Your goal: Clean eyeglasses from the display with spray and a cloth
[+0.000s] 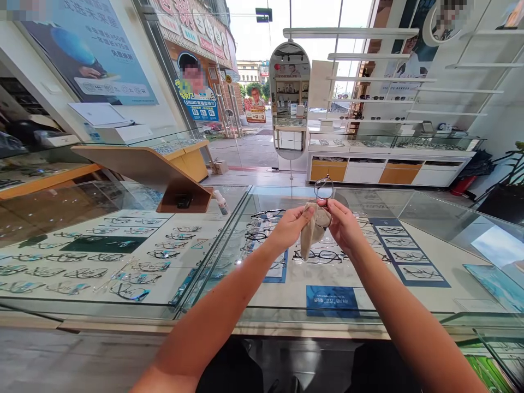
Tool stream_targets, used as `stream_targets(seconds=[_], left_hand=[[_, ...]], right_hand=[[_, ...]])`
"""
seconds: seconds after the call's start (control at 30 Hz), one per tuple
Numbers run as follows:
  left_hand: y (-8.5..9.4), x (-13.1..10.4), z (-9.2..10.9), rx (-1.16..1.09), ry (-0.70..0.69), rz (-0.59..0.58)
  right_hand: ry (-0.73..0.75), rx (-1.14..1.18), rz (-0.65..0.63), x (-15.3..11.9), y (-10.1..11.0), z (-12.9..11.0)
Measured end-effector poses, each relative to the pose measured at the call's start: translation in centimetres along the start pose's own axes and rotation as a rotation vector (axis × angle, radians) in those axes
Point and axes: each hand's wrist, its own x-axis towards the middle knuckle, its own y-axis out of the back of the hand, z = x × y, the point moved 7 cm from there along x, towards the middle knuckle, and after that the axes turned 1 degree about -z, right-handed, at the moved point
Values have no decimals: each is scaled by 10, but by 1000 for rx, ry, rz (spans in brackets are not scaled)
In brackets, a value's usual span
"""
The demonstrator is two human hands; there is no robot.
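Note:
Above the glass display case, my left hand (293, 225) pinches a beige cloth (310, 236), which hangs down from its fingers. My right hand (343, 222) is closed on a pair of thin-framed glasses (324, 188). One round lens sticks up above the fingers; the cloth covers part of the other lens. Both hands are close together, with the cloth between them. Below them, dark-framed glasses (319, 255) lie inside the case.
A glass case (282, 314) full of eyeglasses spans the front. On the left case stand a tilted brown panel (164, 177) and a white spray bottle (221, 202). An oval mirror (290, 101) rises behind the hands. A blue card (332, 301) lies near the front edge.

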Motion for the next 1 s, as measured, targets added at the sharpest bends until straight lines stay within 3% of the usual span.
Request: stream_targets(seconds=[0.33,0.83,1.0], left_hand=[[-6,-4,-4,1,51,17],[-11,-7,0,-53,88,-191],[-12,-8,1,-58,89,-177]], right_hand=[[-21,-73,-41,-7,-7,1],[-107,57,-23,-5,-4,11],[-135,147,-9,-5,-7,10]])
